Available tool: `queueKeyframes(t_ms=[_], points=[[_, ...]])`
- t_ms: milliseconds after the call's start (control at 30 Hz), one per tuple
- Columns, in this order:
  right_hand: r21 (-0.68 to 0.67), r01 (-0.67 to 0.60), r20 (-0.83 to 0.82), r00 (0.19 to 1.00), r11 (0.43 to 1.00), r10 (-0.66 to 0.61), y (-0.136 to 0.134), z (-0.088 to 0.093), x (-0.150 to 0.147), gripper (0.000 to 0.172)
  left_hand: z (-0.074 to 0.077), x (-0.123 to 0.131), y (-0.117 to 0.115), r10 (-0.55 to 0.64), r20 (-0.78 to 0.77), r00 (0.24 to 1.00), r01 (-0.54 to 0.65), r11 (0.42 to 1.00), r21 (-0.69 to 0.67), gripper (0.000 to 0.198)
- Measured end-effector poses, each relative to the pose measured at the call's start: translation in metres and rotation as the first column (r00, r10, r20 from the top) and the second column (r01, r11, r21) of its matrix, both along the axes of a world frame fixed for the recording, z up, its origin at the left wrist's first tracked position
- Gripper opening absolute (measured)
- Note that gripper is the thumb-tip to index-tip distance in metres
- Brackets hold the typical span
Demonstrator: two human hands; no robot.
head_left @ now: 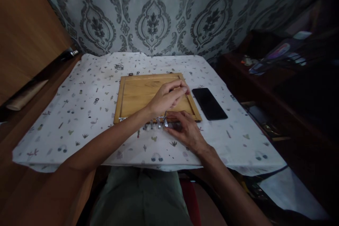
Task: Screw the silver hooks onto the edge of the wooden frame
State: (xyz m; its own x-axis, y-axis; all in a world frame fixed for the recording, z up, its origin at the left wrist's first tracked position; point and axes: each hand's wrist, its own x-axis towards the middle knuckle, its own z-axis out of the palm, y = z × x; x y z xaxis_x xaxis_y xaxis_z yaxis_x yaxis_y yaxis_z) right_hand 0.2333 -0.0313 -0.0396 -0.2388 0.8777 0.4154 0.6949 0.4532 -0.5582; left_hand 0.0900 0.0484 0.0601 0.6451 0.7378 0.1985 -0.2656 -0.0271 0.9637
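A yellowish wooden board (140, 93) with a raised rim lies flat on the cloth-covered table. Along its near edge sits a row of small shiny silver metal pieces (159, 123), too small to name exactly. My left hand (171, 95) reaches across above the board, fingers curled inward near its right side; what they hold, if anything, is hidden. Low at the near edge, my right hand (184, 127) has its thumb and forefinger closed around the rightmost silver metal piece (165, 123). My left forearm crosses in front of part of the row.
A black phone (209, 103) lies right of the board. The patterned white tablecloth (87, 127) hangs over the table's front edge. A wooden cabinet (29, 35) stands at left, a patterned wall (153, 14) behind. On a dark shelf at right lies a bottle (278, 53).
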Motion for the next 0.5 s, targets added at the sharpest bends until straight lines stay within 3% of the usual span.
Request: queueKeyframes(t_ms=[333,400,500], points=[[-0.016,0.000,-0.010,1.000,1.000,0.000,-0.001,0.002,0.000,0.044,0.000,-0.005,0.013,-0.250,-0.019,0.968,0.250,0.968,-0.011,0.013],[-0.019,-0.001,-0.013,1.000,1.000,0.001,-0.001,0.002,0.000,0.044,-0.001,-0.006,0.011,-0.203,-0.037,0.978,0.203,0.979,0.002,0.012],[-0.023,-0.003,-0.017,1.000,1.000,0.002,-0.001,0.001,0.000,0.044,-0.003,-0.005,0.006,0.005,-0.020,1.000,-0.004,0.998,0.055,0.018]])
